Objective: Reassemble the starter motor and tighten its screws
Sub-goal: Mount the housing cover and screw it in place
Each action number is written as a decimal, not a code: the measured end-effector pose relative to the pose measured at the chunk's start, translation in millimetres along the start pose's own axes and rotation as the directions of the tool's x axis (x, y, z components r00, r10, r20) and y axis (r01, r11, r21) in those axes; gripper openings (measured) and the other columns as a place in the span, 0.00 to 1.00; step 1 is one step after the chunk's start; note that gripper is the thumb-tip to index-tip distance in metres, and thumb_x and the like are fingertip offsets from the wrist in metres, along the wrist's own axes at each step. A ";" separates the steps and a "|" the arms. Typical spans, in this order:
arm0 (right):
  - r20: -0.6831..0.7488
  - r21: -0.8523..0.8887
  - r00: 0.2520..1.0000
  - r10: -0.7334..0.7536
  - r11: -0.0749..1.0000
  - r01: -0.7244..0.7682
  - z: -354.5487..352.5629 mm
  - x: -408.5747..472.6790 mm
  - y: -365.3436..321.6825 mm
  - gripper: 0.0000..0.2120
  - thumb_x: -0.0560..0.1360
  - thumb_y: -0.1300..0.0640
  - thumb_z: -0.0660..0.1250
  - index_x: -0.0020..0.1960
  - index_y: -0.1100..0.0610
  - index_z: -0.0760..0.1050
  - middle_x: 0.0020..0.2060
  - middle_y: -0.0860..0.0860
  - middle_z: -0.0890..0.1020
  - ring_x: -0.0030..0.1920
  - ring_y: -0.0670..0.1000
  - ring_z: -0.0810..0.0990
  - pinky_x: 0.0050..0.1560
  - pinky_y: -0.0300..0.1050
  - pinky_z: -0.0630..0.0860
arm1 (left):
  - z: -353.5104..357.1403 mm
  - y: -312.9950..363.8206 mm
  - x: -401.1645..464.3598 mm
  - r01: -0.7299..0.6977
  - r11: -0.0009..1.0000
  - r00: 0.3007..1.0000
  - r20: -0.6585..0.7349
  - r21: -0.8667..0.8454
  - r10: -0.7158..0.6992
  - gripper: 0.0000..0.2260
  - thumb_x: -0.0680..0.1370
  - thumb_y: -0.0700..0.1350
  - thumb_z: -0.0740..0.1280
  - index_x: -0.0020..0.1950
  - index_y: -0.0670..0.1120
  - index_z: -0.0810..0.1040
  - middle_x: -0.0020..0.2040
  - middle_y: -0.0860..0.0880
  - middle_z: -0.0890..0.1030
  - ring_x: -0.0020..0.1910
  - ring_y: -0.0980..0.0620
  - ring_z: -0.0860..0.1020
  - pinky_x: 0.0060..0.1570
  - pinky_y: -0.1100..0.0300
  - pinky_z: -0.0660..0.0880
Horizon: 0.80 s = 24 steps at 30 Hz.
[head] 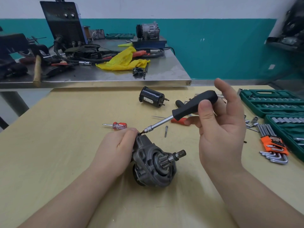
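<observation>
While the gray starter motor housing (153, 165) sits on the pale wooden table (65, 145), the left hand (115, 150) holds it from the left side, with its fingers curled and pressed together against the top corner of the housing. A little gear and a short shaft stick out of the front of the housing, pointing to the right. The right hand (220, 129) holds a screwdriver (185, 111) with a black handle. Its thumb presses on the front of the handle, and the other fingers are spread loosely behind it, with the first finger pointing up. The silver shaft of the screwdriver slants down to the left, and its tip touches a small dark screw (139, 133) at the top corner of the housing, right beside the left fingertips. A black motor can (152, 97) lies on its side farther back on the table. A small red screwdriver (116, 125) lies to the left of the tip, and a loose silver bolt (166, 131) lies just to the right. Green socket cases (271, 101) and a bunch of hex keys in an orange holder (273, 145) are at the right edge. Behind, a metal bench (172, 69) holds a yellow rag (123, 60) and many tools.
</observation>
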State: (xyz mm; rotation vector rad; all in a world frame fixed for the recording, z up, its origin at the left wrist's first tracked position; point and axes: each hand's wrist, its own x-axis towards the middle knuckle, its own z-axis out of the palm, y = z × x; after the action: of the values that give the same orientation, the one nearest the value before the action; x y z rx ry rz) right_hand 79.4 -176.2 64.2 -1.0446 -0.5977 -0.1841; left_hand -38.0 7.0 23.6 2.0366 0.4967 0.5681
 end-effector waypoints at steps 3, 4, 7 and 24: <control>-0.014 -0.022 1.000 0.010 1.000 -0.010 0.0 0.7 1.2 0.18 0.80 0.43 0.71 0.70 0.40 0.80 0.55 0.53 0.82 0.54 0.63 0.86 0.46 0.57 0.85 | 0.5 0.0 -0.7 0.004 1.000 1.000 0.002 -0.016 -0.004 0.19 0.81 0.54 0.58 0.31 0.51 0.64 0.29 0.55 0.65 0.31 0.50 0.64 0.37 0.49 0.62; -0.001 -0.018 1.000 0.022 1.000 -0.022 -1.7 0.9 3.2 0.18 0.82 0.44 0.70 0.71 0.40 0.79 0.57 0.53 0.83 0.57 0.64 0.85 0.48 0.60 0.85 | 0.7 0.0 -0.8 0.009 1.000 1.000 0.003 -0.023 -0.009 0.19 0.81 0.54 0.58 0.31 0.52 0.63 0.29 0.55 0.65 0.31 0.50 0.64 0.37 0.48 0.62; 0.068 -0.004 0.997 0.032 0.999 -0.031 -6.0 0.2 7.7 0.21 0.87 0.58 0.61 0.75 0.40 0.75 0.64 0.54 0.82 0.61 0.67 0.84 0.51 0.69 0.85 | 0.4 0.3 -1.0 0.022 0.999 1.000 0.013 -0.039 -0.021 0.18 0.81 0.55 0.57 0.32 0.51 0.63 0.30 0.55 0.65 0.32 0.49 0.64 0.38 0.48 0.62; 0.053 0.011 0.999 0.013 1.000 -0.014 -3.2 -0.3 4.4 0.20 0.82 0.51 0.68 0.74 0.42 0.77 0.59 0.55 0.85 0.61 0.64 0.85 0.56 0.69 0.84 | -0.1 2.8 -0.3 0.017 1.000 1.000 0.007 0.008 -0.017 0.18 0.81 0.54 0.57 0.31 0.52 0.63 0.28 0.55 0.65 0.31 0.50 0.63 0.36 0.49 0.61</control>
State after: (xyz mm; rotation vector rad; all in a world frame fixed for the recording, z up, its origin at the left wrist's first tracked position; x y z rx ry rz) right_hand 82.2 -176.7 59.6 -1.0451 -0.6388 -0.1416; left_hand -38.0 5.5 26.0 2.0394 0.5120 0.5490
